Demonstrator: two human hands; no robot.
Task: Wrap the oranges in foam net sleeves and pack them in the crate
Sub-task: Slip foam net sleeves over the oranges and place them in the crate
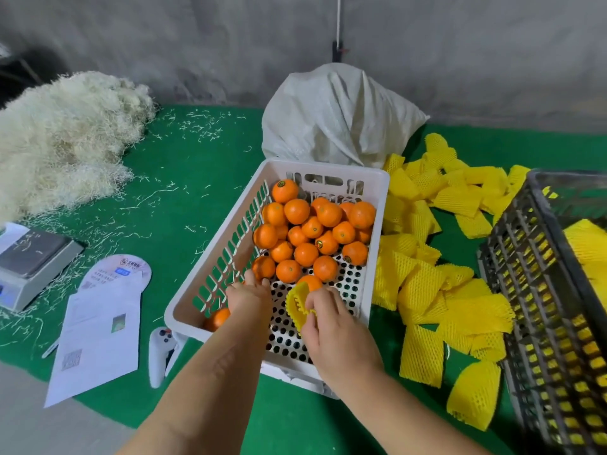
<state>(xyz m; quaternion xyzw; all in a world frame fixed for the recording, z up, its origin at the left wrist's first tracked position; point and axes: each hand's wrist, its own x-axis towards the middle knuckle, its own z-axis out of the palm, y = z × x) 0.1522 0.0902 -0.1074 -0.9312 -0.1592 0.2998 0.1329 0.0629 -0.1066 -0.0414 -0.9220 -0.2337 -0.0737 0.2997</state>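
A white perforated basket (226, 238) holds several bare oranges (305, 231) heaped at its far end, and one more orange (217, 318) lies in its near left corner. My left hand (248, 295) reaches into the basket, fingertips touching an orange (263, 267) by the left wall. My right hand (323, 318) pinches a yellow foam net sleeve (297, 302) over the basket floor, just in front of another orange (311, 283). A dark crate (525, 307) at the right holds wrapped yellow bundles (588, 244).
Loose yellow sleeves (437, 267) lie spread on the green mat between basket and crate. A white sack (338, 119) stands behind the basket. At the left are wood wool (62, 139), a scale (29, 261), papers (98, 330) and a white controller (159, 356).
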